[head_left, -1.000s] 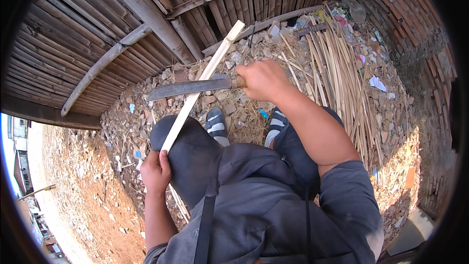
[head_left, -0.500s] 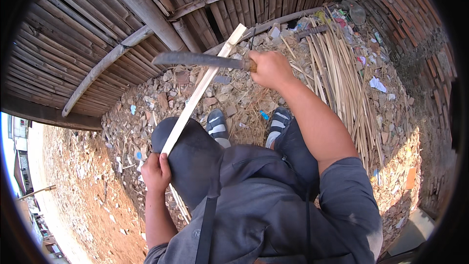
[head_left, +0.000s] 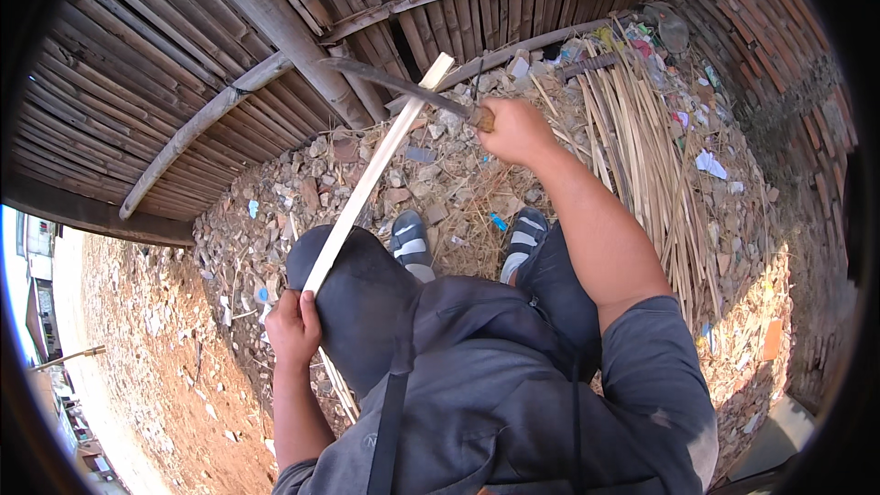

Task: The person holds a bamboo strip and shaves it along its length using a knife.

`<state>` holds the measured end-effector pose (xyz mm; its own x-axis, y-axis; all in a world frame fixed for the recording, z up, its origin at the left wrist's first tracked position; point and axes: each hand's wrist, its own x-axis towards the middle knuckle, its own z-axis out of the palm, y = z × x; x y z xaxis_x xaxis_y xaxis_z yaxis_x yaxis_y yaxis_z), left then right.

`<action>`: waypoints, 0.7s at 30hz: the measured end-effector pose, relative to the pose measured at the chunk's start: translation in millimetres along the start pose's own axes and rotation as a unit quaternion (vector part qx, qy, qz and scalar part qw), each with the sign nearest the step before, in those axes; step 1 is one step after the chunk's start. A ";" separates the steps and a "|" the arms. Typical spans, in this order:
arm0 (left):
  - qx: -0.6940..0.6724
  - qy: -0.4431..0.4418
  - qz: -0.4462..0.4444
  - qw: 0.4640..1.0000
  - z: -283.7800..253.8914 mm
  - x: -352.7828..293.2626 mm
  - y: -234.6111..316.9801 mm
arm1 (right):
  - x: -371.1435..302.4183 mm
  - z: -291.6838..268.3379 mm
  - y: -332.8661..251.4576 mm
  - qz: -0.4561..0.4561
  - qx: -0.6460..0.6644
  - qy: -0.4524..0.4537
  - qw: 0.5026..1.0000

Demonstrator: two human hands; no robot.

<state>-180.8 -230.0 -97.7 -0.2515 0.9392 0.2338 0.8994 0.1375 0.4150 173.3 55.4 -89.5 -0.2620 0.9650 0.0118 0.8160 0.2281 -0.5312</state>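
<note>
My left hand [head_left: 294,323] grips the lower end of a pale bamboo strip [head_left: 371,179], which slants up and away across my left knee. In my right hand [head_left: 515,132] is the wooden handle of a machete [head_left: 390,81]. Its dark blade points left and crosses the strip near the far end, with the blade's edge turned so that it looks thin. Whether the blade cuts into the strip or only rests against it, I cannot tell.
A bundle of split bamboo strips [head_left: 642,156] lies on the rubble at the right. Ahead stands a bamboo slat wall [head_left: 477,18]; a brick wall [head_left: 788,46] closes the right side. My sandalled feet [head_left: 411,236] rest among broken stones. More thin strips [head_left: 337,385] lie beside my left leg.
The machete's blade has turned from broadside to thin edge, and its tip has swung up and to the right. My left hand keeps its place on the strip.
</note>
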 end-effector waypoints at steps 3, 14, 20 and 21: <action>0.030 -0.021 -0.004 0.999 -10.6 6.8 11.6 | -2.3 -5.8 12.8 -0.044 -0.092 0.015 0.995; 0.059 -0.033 -0.004 0.998 -12.1 1.9 12.0 | -38.1 3.9 -44.9 -0.208 -0.161 -0.087 0.961; 0.045 0.001 0.020 0.999 -8.2 0.6 8.1 | 7.9 -3.3 8.0 -0.007 0.109 -0.162 0.981; 0.049 -0.009 0.020 0.999 -10.7 4.1 9.1 | 7.3 -2.0 8.9 -0.010 0.106 -0.160 0.981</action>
<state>-177.4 -228.3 -83.5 -0.2095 0.9500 0.2315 0.9396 0.1300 0.3167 179.6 64.8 -92.4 -0.4529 0.8631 -0.2236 0.6917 0.1819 -0.6989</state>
